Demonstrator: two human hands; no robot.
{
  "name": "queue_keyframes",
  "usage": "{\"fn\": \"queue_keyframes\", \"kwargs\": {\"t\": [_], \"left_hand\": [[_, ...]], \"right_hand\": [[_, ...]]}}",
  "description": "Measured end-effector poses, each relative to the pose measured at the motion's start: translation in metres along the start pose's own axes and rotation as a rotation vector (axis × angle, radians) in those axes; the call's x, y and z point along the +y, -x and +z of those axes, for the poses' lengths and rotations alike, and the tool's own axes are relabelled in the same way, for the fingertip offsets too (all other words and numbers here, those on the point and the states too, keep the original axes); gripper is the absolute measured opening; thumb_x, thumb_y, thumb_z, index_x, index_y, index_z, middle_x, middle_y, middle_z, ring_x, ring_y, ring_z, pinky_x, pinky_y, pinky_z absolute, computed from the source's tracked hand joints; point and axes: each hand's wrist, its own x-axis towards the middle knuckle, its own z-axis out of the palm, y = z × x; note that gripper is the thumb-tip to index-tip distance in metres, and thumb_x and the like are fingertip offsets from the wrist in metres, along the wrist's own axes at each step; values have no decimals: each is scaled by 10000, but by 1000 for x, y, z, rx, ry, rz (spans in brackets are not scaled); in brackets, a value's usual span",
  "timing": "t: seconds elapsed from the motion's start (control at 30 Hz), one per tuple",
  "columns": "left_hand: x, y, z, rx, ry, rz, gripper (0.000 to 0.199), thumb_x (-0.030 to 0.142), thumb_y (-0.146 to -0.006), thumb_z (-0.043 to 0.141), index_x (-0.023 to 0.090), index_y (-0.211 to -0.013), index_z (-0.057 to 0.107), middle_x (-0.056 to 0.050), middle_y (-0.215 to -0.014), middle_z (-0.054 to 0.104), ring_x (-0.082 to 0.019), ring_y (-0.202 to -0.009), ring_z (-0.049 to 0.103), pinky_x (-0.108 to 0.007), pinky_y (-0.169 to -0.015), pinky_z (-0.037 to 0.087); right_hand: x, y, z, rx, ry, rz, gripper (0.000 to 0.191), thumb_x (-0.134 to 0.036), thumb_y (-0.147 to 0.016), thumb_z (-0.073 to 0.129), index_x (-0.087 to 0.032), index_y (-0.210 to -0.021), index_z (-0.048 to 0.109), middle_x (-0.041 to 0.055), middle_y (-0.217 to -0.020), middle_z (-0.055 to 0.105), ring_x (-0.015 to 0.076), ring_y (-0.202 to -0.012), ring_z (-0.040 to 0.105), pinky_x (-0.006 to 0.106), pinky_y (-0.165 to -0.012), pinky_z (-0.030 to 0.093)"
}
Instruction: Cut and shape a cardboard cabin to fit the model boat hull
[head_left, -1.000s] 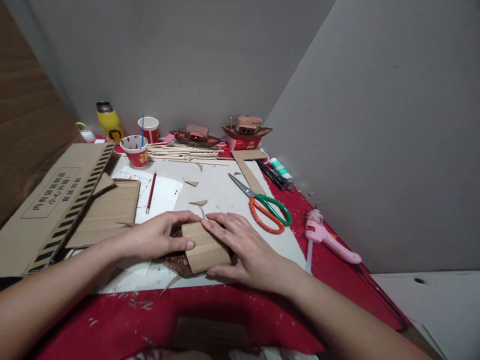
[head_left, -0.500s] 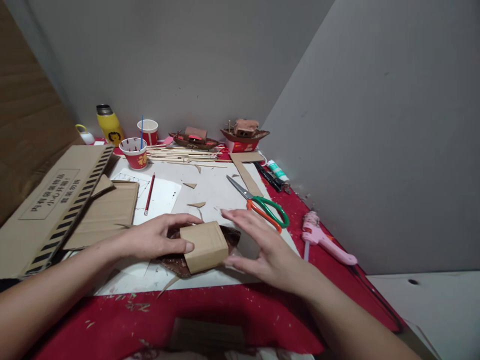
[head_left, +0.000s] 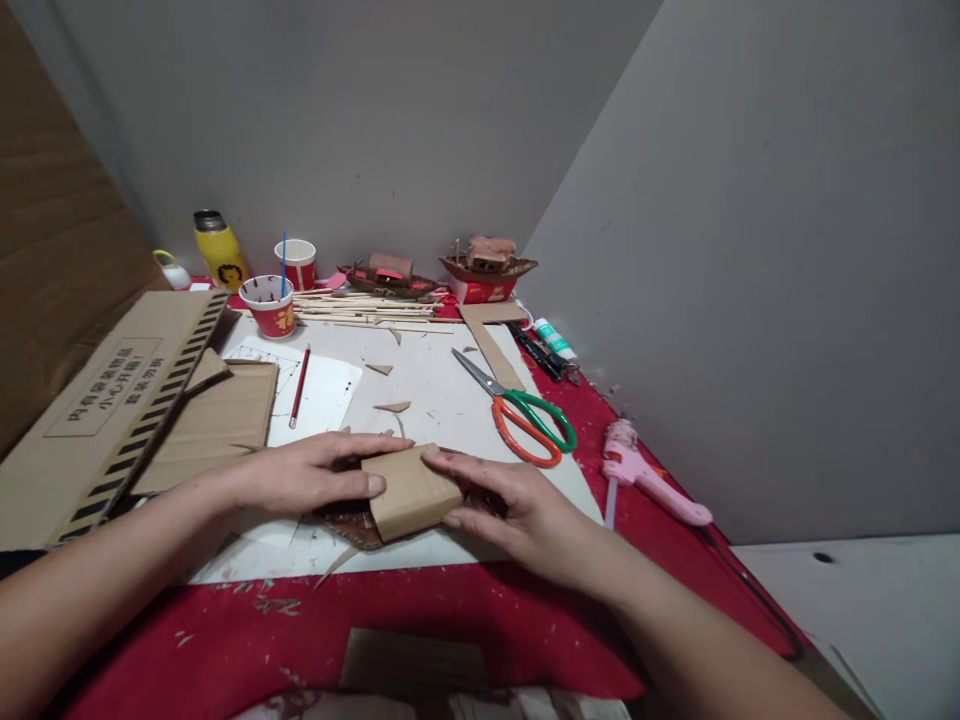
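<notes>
Grey walls (head_left: 420,120) behind a red cloth (head_left: 585,625), with a white sheet (head_left: 431,375) spread on top and a printed carton (head_left: 101,375) at left. Near the front of the sheet, a brown hull (head_left: 351,526), partly covered; beyond and to the right, scissors (head_left: 501,391). In the grip of the left hand (head_left: 315,475), thumb on top, one end of a folded cardboard piece (head_left: 412,488) resting over the hull; around the opposite end, the right hand (head_left: 514,500), lightly closed on it. Last, a red pencil (head_left: 301,388) and cardboard scraps (head_left: 393,407).
</notes>
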Motion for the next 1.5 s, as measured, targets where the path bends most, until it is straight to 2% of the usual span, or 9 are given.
{"fn": "queue_keyframes", "kwargs": {"t": [0.1,0.2,0.27,0.47,0.7,0.9,1.07,1.4,1.5], "left_hand": [[2,2,-7,-51,75,-24,560,203,-828,554,258,-1385,542,-20,-1430,554,-235,-1290,502,-290,-1054,393],[4,3,-6,-101,87,-59,717,116,-756,565,239,-1452,450,-33,-1342,624,-228,-1166,598,-274,-941,481],[4,3,-2,-89,34,-7,733,102,-754,592,243,-1458,440,-40,-1338,625,-227,-1136,617,-274,-920,498],[0,-1,13,80,-178,208,588,70,-809,552,285,-1356,568,-5,-1388,598,-210,-1244,568,-306,-1050,427],[-8,-9,24,245,-278,202,555,29,-775,492,227,-1268,651,-39,-1264,688,-210,-1145,648,-347,-1007,478],[-9,-10,25,292,-227,151,552,26,-751,501,243,-1226,680,-28,-1203,718,-212,-1077,682,-371,-971,510],[-3,-11,25,334,-122,77,410,94,-794,554,216,-1147,725,-40,-1195,721,-231,-1101,672,-397,-1003,491],[-2,-11,25,355,-58,10,391,117,-773,592,216,-1123,737,-38,-1190,725,-240,-1120,660,-433,-1048,463],[-4,-11,24,369,-59,11,407,106,-759,585,195,-1126,735,-54,-1196,722,-245,-1118,661,-431,-1039,470]], "right_hand": [[4,0,-1,21,-8,-32,492,-140,-863,660,-231,-1341,590,106,-1328,643,222,-1181,638,349,-979,525],[7,-1,-1,48,-5,-37,459,-158,-869,662,-217,-1321,610,111,-1293,667,221,-1152,658,338,-959,540],[9,-1,-1,60,-4,-52,430,-168,-874,663,-203,-1302,627,117,-1255,690,219,-1127,672,331,-946,547],[8,0,-3,42,-3,-62,384,-219,-891,655,-203,-1275,646,115,-1202,718,218,-1063,701,317,-878,575],[3,-1,-5,-22,-58,-2,434,-204,-882,640,-237,-1313,613,82,-1283,677,207,-1086,685,330,-904,559],[4,0,-5,-60,-24,17,620,-174,-873,630,-236,-1461,444,105,-1393,590,217,-1168,643,358,-989,514],[5,4,-1,-41,19,-56,713,-142,-889,605,-258,-1527,308,106,-1489,477,226,-1284,554,382,-1046,473],[2,6,5,-34,102,-90,836,-107,-857,643,-323,-1546,221,91,-1476,495,226,-1165,649,359,-951,540],[4,8,8,-60,190,-103,924,-125,-827,691,-291,-1562,156,121,-1376,603,241,-1040,705,356,-878,562]]}}
